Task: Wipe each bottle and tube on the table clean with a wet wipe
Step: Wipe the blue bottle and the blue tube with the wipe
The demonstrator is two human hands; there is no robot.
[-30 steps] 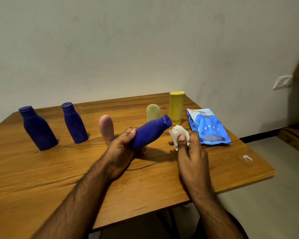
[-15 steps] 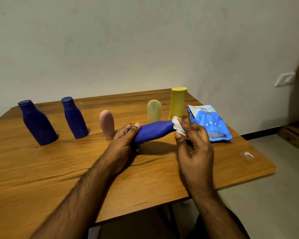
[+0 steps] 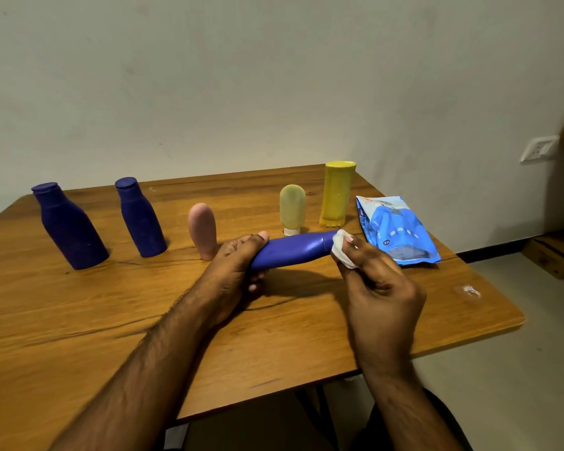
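Count on surface [image 3: 79,320], head view:
- Dark blue bottles: 3. Two upright at left [image 3: 70,227] [image 3: 140,218]; one lying sideways [image 3: 293,250], off the surface.
- Tubes standing cap-down: 2. One pink [image 3: 203,231], one pale yellow-green [image 3: 292,208].
- Yellow bottle: 1 [image 3: 337,193].
- Wet-wipe packs: 1, blue [image 3: 396,229].
- Loose white wipes: 1 [image 3: 342,247].

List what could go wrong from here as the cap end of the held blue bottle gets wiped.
1. The left hand grips only the base of the blue bottle, held level above the table; pressure from the wet wipe in the right hand could twist it loose.
2. A slip could topple the yellowish tube or pink tube standing just behind.
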